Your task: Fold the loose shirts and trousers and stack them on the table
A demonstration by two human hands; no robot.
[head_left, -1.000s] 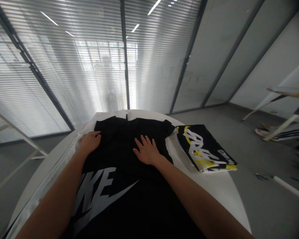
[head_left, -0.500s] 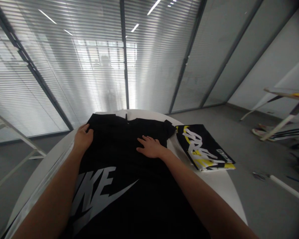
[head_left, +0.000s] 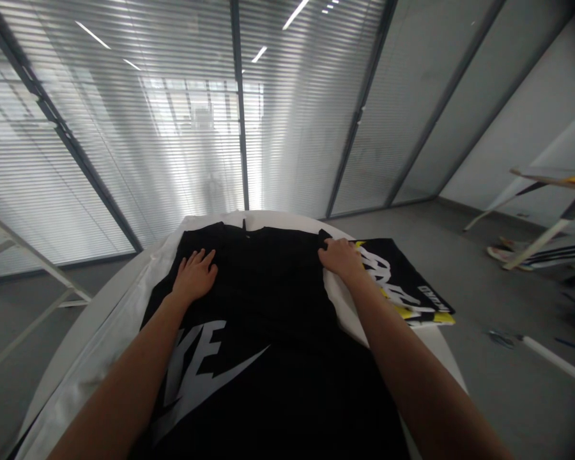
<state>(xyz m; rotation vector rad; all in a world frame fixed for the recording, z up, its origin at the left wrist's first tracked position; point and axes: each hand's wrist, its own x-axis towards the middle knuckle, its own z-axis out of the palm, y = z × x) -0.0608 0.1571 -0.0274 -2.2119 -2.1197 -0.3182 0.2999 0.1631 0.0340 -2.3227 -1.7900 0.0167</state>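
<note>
Left hand [head_left: 195,276] spread flat on a black T-shirt [head_left: 253,300], lying over the middle of the white tabletop [head_left: 436,348]; right hand [head_left: 340,259] pinching the edge of the sleeve [head_left: 322,239]; folded printed shirt [head_left: 407,275] just beside it, by the tabletop's right edge.

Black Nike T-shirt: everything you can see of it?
The black T-shirt looks like soft knit fabric and lies spread flat, face up, on a round white table, collar at the far end. Large pale lettering, with "KE" readable, sits above a swoosh; the forearms hide the rest. The hem runs out of view. The left hand lies open on the chest. The right hand is at the far right shoulder, by the sleeve.
</note>
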